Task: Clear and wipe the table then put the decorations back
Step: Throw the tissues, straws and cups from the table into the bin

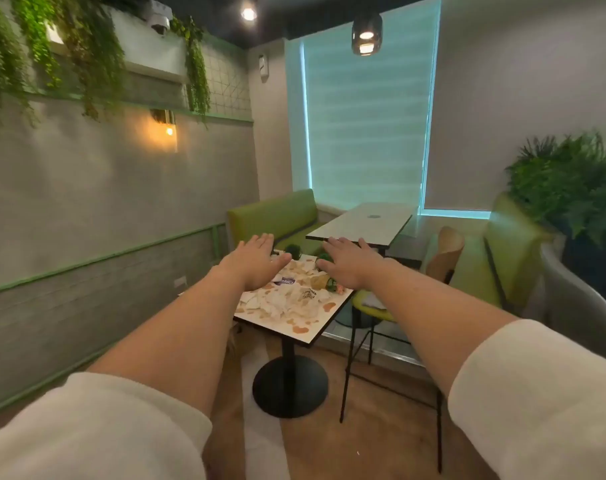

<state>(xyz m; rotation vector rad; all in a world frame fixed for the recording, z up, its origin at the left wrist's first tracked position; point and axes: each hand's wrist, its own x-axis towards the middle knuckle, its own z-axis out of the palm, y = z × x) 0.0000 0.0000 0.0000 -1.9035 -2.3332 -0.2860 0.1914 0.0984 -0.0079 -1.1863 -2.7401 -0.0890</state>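
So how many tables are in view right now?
2: the littered table nearest, under the outstretched hands, and a second table behind it by the window. Others may be out of frame.

I see a smooth, glossy white tabletop [313, 336] strewn with crumpled paper napkins [287, 303]. Its pedestal base [290, 386] looks matt black metal.

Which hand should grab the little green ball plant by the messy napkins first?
The right hand, probably: one green ball plant sits beside its thumb, while the left hand hovers farther away.
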